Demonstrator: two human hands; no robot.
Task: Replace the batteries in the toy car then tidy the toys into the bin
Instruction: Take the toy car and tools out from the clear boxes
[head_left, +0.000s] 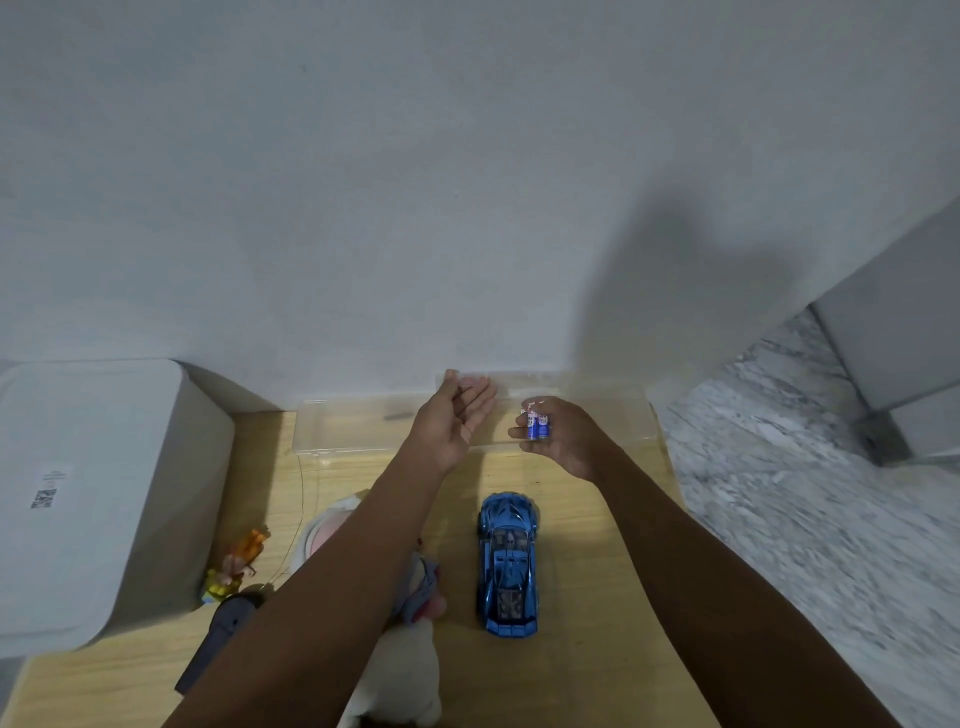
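Loosely pinched in the right hand (563, 434), the batteries (535, 425) could slip (left hand (457, 421) spread empty alongside) onto the toy car (508, 564) below.

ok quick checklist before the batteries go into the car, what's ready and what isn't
1. Batteries in the right hand: ok, a blue pair pinched in its fingers.
2. Left hand free: ok, open and empty.
3. Blue toy car within reach: ok, on the wooden table below both hands.
4. Battery compartment accessible: not ok, car sits wheels down.
5. Old batteries removed: cannot tell.
6. Clear bin open: ok, against the wall.
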